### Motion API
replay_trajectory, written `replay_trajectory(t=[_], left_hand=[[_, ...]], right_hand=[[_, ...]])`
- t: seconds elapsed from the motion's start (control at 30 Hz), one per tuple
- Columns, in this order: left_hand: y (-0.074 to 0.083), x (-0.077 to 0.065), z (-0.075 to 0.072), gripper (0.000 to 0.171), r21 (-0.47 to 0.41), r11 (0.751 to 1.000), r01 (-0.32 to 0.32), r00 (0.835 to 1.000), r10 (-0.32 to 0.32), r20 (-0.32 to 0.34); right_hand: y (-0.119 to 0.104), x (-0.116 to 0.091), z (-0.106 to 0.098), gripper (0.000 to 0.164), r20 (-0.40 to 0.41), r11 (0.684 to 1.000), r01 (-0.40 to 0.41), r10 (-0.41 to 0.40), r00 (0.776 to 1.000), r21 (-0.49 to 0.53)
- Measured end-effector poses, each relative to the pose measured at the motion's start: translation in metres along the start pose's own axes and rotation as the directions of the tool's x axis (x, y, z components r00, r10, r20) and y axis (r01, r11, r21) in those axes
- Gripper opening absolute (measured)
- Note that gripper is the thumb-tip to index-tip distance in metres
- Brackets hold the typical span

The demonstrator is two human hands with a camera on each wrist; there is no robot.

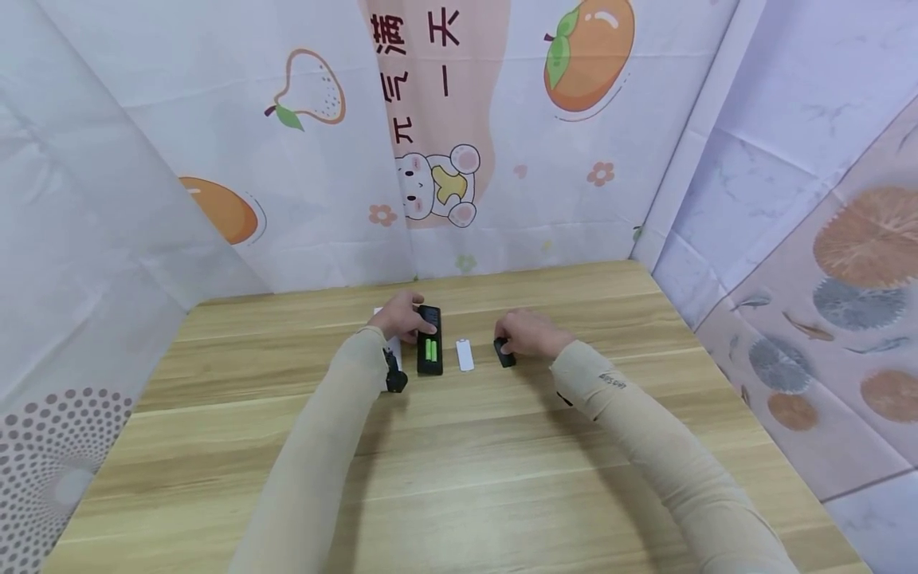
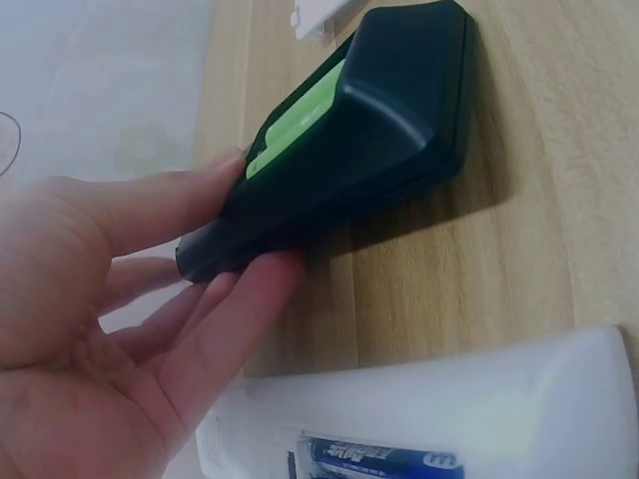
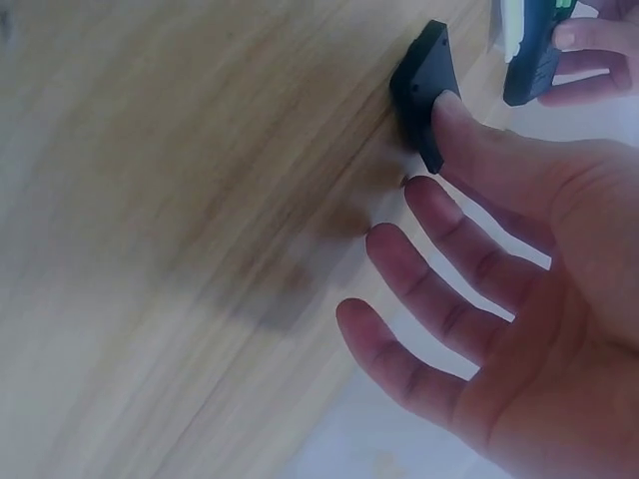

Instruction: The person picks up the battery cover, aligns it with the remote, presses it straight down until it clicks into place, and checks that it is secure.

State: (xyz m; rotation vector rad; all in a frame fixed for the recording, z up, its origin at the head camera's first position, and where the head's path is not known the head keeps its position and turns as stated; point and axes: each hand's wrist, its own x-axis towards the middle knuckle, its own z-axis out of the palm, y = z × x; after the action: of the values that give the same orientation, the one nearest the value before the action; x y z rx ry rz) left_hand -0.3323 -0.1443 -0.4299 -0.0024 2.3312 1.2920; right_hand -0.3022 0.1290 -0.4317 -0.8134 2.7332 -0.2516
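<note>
Black remote (image 2: 364, 150): likely light, stiff; hold sides.
Black cover (image 3: 425, 85): likely slick; pinch edges.
Left grip (image 1: 402, 317): closed around remote.
Right grip (image 1: 527, 332): pinches cover, 3 fingers free.

We cannot tell home from studio, but we are somewhere curtained off: printed sheets (image 1: 315, 199) hang round three sides of a wood-grain worktop (image 1: 459, 470).

On the cloth backdrop (image 1: 459, 112), dark red characters (image 1: 394, 86), turned sideways, read 元气满 in one line and 一天 in another. Lettering on the right sleeve (image 1: 645, 434) and pale print on a blue battery (image 2: 384, 458) stayed illegible.
</note>
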Motion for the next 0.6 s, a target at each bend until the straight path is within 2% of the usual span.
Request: replay_trajectory(t=[0.33, 0.6], left_hand=[[0.0033, -0.0043, 0.0042, 0.085, 0.029, 0.999, 0.019, 1.000, -0.019, -0.001], [0.0043, -0.0049, 0.0040, 0.075, 0.011, 1.000, 0.024, 1.000, -0.024, 0.015]], right_hand=[[0.0071, -0.0022, 0.0007, 0.017, -0.006, 0.997, 0.034, -0.034, 0.999, 0.063], [0.0070, -0.0051, -0.0014, 0.021, -0.022, 0.987, 0.063, -0.061, 0.998, 0.150]])
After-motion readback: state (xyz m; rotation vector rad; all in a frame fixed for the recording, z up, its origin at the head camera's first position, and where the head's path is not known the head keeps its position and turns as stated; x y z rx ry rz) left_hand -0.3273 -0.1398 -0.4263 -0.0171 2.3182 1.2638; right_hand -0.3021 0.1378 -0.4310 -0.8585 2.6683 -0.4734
